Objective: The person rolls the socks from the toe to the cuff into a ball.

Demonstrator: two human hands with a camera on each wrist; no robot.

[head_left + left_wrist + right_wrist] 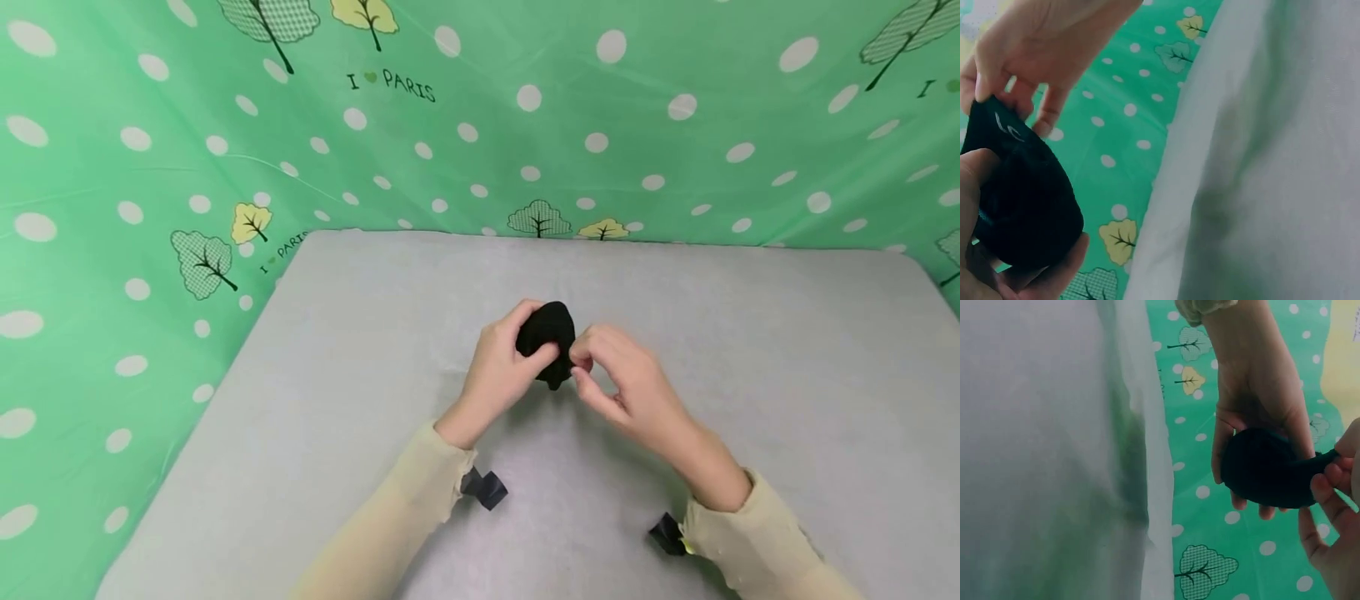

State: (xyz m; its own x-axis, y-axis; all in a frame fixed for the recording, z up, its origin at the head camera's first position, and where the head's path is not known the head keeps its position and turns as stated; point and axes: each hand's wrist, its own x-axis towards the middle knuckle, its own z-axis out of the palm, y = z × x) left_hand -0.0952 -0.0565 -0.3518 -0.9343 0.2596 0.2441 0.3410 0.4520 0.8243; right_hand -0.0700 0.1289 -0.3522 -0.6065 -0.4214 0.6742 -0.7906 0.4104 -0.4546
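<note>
A rounded black cloth bundle, shaped like a balled-up sock, is held up over the table. My left hand grips it from the left, with the thumb pressed into its near face and the fingers around behind. At the opposite side my right hand pinches the bundle's edge between thumb and fingertips. White lettering shows near that pinched corner in the left wrist view, on the black cloth. From the right wrist, the pinched end of the cloth stretches out as a narrow flap.
The grey table spreads out under both hands. Behind it and along its left side hangs a green sheet with white dots and printed trees. Dark straps stick out beside the light sleeves.
</note>
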